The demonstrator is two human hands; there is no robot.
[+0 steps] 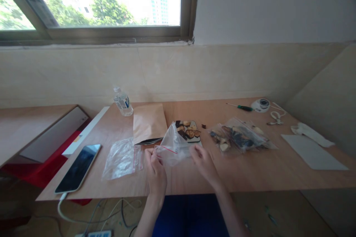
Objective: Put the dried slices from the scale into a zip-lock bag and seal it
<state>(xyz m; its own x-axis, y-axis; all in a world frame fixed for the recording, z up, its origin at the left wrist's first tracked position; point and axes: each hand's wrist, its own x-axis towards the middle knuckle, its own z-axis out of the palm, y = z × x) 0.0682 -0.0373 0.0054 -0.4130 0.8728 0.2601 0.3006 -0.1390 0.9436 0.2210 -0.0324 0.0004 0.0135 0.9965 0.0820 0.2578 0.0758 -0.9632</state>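
Observation:
My left hand [155,168] pinches the red-striped mouth of a small clear zip bag [174,144] at its left end. At the bag's right end, my right hand [203,161] grips the same mouth. The bag stands puffed up above the wooden table [250,170]. Right behind it lies a small scale or tray [189,130] heaped with dark and tan dried slices.
A flat empty zip bag [122,157] lies left of my hands, with a phone [78,167] on a cable further left. A brown paper pouch [148,123] and a water bottle [123,101] sit behind. Filled bags of dried slices [240,137] lie right, then a screwdriver [241,107] and paper [313,152].

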